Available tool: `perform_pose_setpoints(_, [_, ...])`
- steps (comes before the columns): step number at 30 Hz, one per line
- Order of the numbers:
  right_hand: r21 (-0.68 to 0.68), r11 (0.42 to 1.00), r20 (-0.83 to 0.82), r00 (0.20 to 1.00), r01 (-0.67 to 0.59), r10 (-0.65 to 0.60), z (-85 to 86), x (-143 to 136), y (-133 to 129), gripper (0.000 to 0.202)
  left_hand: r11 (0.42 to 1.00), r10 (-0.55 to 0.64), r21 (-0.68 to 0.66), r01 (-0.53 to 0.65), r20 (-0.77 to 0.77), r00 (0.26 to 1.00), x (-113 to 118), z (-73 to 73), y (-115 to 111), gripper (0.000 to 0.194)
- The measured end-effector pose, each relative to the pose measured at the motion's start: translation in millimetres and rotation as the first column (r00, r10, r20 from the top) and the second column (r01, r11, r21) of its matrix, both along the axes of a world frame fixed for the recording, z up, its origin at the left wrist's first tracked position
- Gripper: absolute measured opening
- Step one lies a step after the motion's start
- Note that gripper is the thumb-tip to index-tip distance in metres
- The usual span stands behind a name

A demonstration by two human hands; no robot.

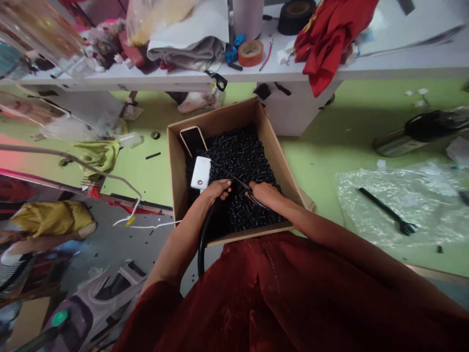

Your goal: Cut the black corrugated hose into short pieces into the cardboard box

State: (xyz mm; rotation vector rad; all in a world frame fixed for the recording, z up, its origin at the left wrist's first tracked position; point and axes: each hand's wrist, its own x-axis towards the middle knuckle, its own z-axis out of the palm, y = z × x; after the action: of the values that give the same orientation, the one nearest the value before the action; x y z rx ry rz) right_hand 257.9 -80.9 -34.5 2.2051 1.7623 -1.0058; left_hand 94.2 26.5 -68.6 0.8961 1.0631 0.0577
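Filling much of an open cardboard box [284,166], small black pieces [240,151] lie heaped beneath and around both of the person's grips. In the same box, just beyond the left grip [220,189], a white device [201,172] rests on the heap, and farther off in that corner a phone [193,141] with a pale rim leans against the wall.

The left grip is curled closed around a black tube [203,234], which bends back toward the person over the box's near edge; its tip by the fingers is too small to make out. The right grip [266,194] is wrapped about the handles of a pair of scissors [242,184], whose blades point at the left grip, near its fingertips. How far apart the blades stand cannot be told.

The box stands on a green counter [326,146]. Right of the right grip, a clear plastic sheet [351,195] is spread out with a black strip [383,210] on it. Well beyond both grips, a white shelf [278,73] carries orange tape [250,53], black tape [296,17] and a red cloth [331,36] hanging over its edge. Left of the left grip, a yellow-green cloth [95,155] lies crumpled.
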Motion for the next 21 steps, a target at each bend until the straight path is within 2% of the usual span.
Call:
perform_pose_setpoints(5, [0.058, 0.998, 0.032, 0.999, 0.024, -0.026, -1.0, -1.4, 0.8, 0.04, 0.997, 0.056, 0.047, -0.056, 0.004, 0.998, 1.2, 2.4, -0.1, 0.01])
perform_pose_setpoints(10, [0.124, 0.992, 0.041, 0.999, 0.022, -0.028, 1.6, -1.4, -1.2, 0.053, 0.978, 0.156, 0.126, -0.164, 0.064, 0.986, -2.4, 13.6, 11.7, 0.008])
perform_pose_setpoints(14, [0.155, 0.987, 0.03, 0.999, 0.037, -0.042, 5.3, -1.0, -2.3, 0.053, 0.973, 0.168, 0.134, -0.186, 0.132, 0.977, -7.2, 24.2, 18.4, 0.005])
perform_pose_setpoints(21, [0.204, 0.966, -0.168, 0.978, 0.159, -0.126, 3.0, 2.9, 0.6, 0.043, 0.978, 0.166, 0.07, -0.194, 0.295, 0.941, -9.7, 37.6, 9.6, 0.04])
